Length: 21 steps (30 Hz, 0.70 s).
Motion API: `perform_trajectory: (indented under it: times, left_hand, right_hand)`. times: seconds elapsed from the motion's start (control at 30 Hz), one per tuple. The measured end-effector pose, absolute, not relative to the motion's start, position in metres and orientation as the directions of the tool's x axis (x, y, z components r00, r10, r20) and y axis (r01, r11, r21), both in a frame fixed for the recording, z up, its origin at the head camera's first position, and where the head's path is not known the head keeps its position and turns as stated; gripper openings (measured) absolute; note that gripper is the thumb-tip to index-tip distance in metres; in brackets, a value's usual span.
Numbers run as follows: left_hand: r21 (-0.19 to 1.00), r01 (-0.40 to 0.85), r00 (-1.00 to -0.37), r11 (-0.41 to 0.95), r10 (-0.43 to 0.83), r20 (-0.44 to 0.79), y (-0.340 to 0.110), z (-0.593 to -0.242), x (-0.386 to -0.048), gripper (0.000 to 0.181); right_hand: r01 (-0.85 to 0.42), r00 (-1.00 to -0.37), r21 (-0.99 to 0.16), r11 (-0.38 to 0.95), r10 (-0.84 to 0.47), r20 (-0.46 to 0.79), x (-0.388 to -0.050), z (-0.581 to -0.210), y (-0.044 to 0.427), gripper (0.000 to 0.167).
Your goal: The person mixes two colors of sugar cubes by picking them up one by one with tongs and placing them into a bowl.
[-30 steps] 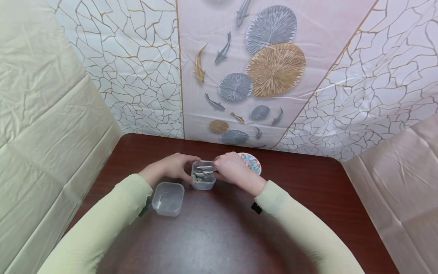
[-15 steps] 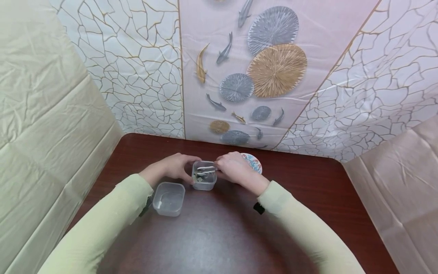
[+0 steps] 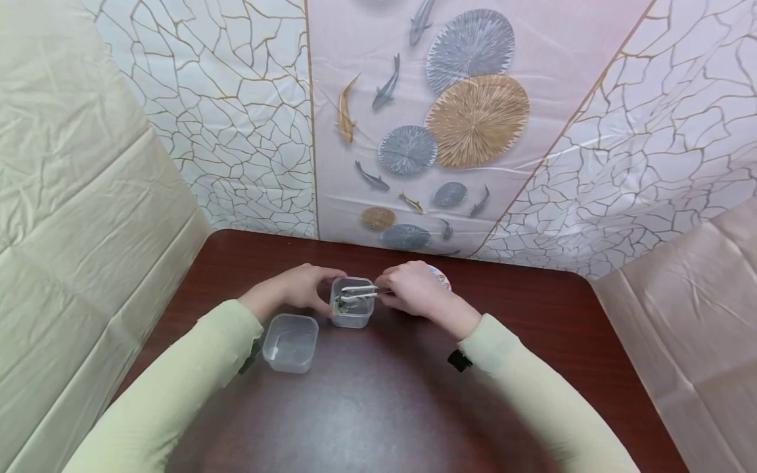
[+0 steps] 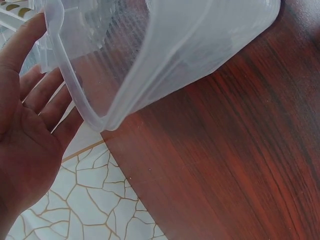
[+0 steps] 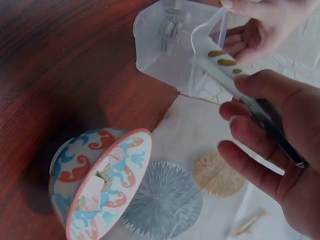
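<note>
My left hand [image 3: 304, 286] grips the left side of a clear square plastic container [image 3: 353, 320], thumb at the near corner and a fingertip at the far one. Small greenish pieces [image 3: 340, 307] lie in its left part; their kind is too small to tell. White tongs [image 3: 361, 293] with metal ends, held between the thumb and fingers of my right hand [image 3: 414, 288], reach over the rim into the container. In the right wrist view gold ovals mark the tongs [image 5: 226, 62], and their tips look blurred through the plastic wall.
A second clear plastic container [image 3: 291, 343] stands nearer me, by my left wrist. Behind my right hand is a red-and-blue patterned bowl [image 5: 75, 170] with a brownish piece inside. Patterned cloth [image 3: 254, 118] hangs along the back edge of the dark wooden table [image 3: 355, 394].
My right hand has shifted a little to the right with the tongs, so more of their white arms shows and the bowl is more covered. The left hand and both containers have stayed put.
</note>
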State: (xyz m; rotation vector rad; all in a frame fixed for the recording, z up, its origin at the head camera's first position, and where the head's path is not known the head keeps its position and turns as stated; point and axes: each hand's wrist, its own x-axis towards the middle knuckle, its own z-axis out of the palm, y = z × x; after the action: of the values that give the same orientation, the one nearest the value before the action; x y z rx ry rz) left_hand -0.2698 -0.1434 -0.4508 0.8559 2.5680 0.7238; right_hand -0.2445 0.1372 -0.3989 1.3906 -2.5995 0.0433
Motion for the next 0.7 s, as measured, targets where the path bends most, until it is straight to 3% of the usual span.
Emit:
perform_trajectory:
  times: [0.2, 0.43, 0.7]
  left_hand:
    - [0.551, 0.465, -0.763, 0.693, 0.629, -0.149, -0.144, -0.451, -0.270, 0.087]
    - [0.545, 0.464, -0.764, 0.699, 0.627, -0.154, -0.144, -0.450, -0.269, 0.087]
    - [0.554, 0.469, -0.761, 0.688, 0.633, -0.142, -0.144, -0.449, -0.268, 0.087]
  right_hand:
    - [-0.802, -0.596, -0.078, 0.593, -0.781, 0.185, -0.246, -0.390, 0.151, 0.013]
    - [-0.805, -0.593, -0.202, 0.558, -0.758, 0.271, -0.243, -0.379, 0.173, 0.009]
    - [-0.782, -0.623, -0.206, 0.588, -0.729, 0.283, -0.240, -0.369, 0.203, 0.014]
